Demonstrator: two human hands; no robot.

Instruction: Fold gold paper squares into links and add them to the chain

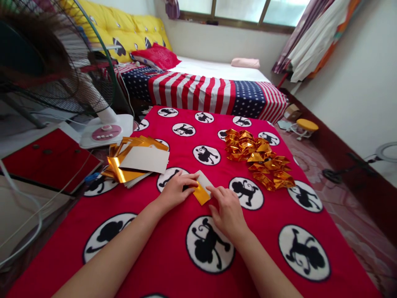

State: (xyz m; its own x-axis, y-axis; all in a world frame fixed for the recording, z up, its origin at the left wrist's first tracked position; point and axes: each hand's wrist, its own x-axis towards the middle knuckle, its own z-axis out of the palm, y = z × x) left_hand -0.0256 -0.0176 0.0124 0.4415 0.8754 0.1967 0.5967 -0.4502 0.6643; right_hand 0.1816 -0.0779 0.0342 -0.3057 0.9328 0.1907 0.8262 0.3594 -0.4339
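A small sheet of gold foil paper (202, 193), partly folded so that its pale back shows along the upper part, lies on the red cloth in front of me. My left hand (177, 189) grips its left edge, fingertips on top and thumb close below. At the right edge, my right hand (228, 207) holds the sheet with bent fingers, its thumb lower down near the corner. To the left lies a loose pile of flat gold sheets (124, 167), a pale side up on top. Several folded gold paper ingots (248, 147) sit grouped at the right.
The red cloth (161, 265) with monkey prints covers the table. An electric fan (105, 128) stands at the left, beside a red-topped box (49, 159). Beyond the table is a bed (198, 93); a yellow stool (307, 125) stands on the floor at right.
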